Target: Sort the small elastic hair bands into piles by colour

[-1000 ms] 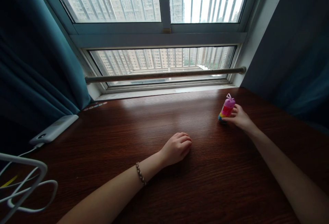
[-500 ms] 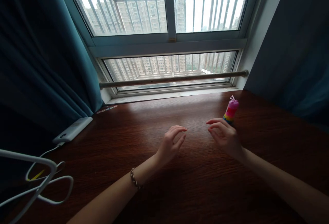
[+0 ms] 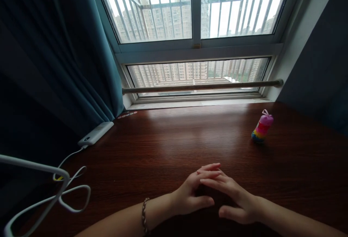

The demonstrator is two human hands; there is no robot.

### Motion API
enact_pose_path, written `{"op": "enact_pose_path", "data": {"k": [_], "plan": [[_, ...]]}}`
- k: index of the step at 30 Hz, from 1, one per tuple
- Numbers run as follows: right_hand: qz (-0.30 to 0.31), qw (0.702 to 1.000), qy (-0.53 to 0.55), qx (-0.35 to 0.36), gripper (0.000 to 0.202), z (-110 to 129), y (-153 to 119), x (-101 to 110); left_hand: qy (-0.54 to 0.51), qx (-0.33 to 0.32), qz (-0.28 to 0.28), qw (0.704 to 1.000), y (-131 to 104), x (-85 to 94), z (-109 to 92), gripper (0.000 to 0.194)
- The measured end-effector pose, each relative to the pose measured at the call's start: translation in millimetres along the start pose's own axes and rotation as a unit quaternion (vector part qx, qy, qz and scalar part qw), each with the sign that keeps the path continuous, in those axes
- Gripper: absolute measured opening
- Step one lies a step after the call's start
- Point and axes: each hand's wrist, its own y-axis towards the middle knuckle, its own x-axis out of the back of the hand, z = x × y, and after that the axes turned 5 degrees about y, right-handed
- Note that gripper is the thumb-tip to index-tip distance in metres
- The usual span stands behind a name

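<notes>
Low in the view, my left hand (image 3: 194, 191) and my right hand (image 3: 235, 195) meet at the fingertips, with the fingers stretched and overlapping. Both thumbs stand apart from the fingers, and neither hand holds anything. A braided bracelet (image 3: 144, 215) circles my left wrist. Beyond my right hand, a small rainbow-coloured item (image 3: 262, 127) with a purple top and a pale loop stands on the dark wooden table (image 3: 163, 150), touched by neither hand.
At the left, a white power bank (image 3: 96, 134) lies by the blue curtain (image 3: 89, 66), with a white cable (image 3: 88, 197) looping toward the near edge. A rail (image 3: 203, 86) crosses the window behind the table.
Both hands have come nearer to me and together, so that their fingers now overlap. The right hand has moved away from the rainbow-coloured item. The view has shifted left.
</notes>
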Motion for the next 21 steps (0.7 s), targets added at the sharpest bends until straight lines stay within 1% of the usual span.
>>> {"op": "enact_pose_path", "data": {"k": [4, 7, 9, 11, 13, 16, 21], "plan": [[0.033, 0.998, 0.051, 0.018, 0.068, 3.0, -1.0, 1.9, -0.015, -0.012, 0.035, 0.999, 0.6, 3.9, -3.2, 0.059], [0.055, 0.997, 0.054, 0.024, 0.068, 3.6, 2.9, 0.3, -0.030, 0.006, 0.072, 0.997, 4.2, 3.4, -4.0, 0.054], [0.042, 0.998, 0.056, 0.005, 0.063, 3.5, 6.0, -0.2, -0.031, 0.039, 0.070, 0.996, 8.0, 2.2, -3.4, 0.045], [0.010, 0.997, 0.071, -0.020, 0.055, 2.6, 8.4, -0.6, -0.030, 0.074, 0.051, 0.995, 11.7, 0.6, -2.0, 0.038], [-0.022, 0.995, 0.089, -0.036, 0.046, 1.1, 9.6, -1.3, -0.034, 0.097, 0.038, 0.994, 14.2, -1.1, -0.3, 0.035], [-0.046, 0.993, 0.103, -0.038, 0.040, -0.7, 9.7, -2.3, -0.033, 0.109, 0.034, 0.993, 15.6, -2.7, 1.0, 0.034], [-0.052, 0.992, 0.110, -0.034, 0.038, 0.2, 10.2, -2.2, -0.034, 0.112, 0.034, 0.993, 16.6, -2.2, -0.3, 0.034]]}}
